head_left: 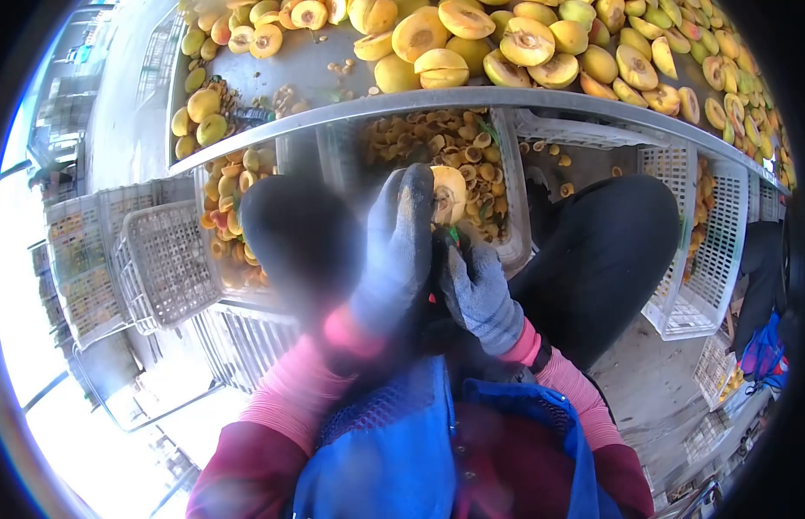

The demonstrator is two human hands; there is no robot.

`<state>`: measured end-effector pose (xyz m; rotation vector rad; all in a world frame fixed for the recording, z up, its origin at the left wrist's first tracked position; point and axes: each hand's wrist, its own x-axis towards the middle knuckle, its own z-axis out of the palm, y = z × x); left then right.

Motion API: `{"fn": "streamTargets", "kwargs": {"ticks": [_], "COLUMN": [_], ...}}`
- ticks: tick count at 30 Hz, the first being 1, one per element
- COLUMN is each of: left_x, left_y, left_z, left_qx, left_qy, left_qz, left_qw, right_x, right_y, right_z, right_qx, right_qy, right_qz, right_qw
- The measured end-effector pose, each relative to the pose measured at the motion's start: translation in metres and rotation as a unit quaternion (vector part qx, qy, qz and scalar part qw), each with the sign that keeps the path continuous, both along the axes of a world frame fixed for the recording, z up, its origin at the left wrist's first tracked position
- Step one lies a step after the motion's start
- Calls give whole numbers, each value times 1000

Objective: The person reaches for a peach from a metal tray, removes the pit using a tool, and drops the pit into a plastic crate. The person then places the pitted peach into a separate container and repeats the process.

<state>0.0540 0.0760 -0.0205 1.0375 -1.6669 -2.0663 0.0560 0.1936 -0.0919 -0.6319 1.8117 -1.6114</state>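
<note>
In the head view my left hand [395,238], in a grey glove with soiled fingertips, is closed around a yellow peach half [449,195]. The cut face of the half, with a brownish centre, points to the right. Just below it is my right hand [484,294], also gloved, with its fingers closed around a small dark tool [447,246]. Green and red spots show on that tool, but its exact kind is hidden by the fingers. Behind both hands, between my knees, stands a crate [512,173] holding many small yellow-brown fruit pieces.
A metal-edged table [350,108] bears many whole and halved peaches [420,35]. To the left are a crate of peach pieces [238,203] and grey plastic crates [169,264]. White crates [705,259] stand at right, with another person's dark-clothed leg [757,277] beyond.
</note>
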Motion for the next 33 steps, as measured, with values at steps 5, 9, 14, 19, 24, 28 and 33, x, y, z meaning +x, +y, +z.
{"fn": "streamTargets", "kwargs": {"ticks": [5, 9, 14, 19, 24, 28, 33], "left_x": [18, 5, 12, 20, 25, 45, 79], "left_y": [-21, -48, -44, -38, -30, -20, -59], "left_z": [-20, 15, -7, -15, -33, -58, -51], "left_qx": [-83, -18, -152, -61, 94, -165, -462], "left_qy": [26, -24, 52, 58, 84, 12, -40], "left_qz": [-121, -218, -217, -188, -113, -99, -94], "left_qw": [989, 976, 963, 978, 986, 981, 881], "right_x": [7, 0, -14, -7, -5, -13, -11], "right_y": [-1, -9, -3, -5, -12, -9, -6], "right_z": [-4, 39, 53, 30, 29, 37, 5], "right_qx": [-149, -162, -155, -340, -421, -469, -380], "right_qy": [-168, -405, -555, -780, -813, -771, -809], "right_qz": [-52, -80, 20, 171, 184, 167, 88], "right_qw": [973, 896, 817, 497, 357, 397, 440]}}
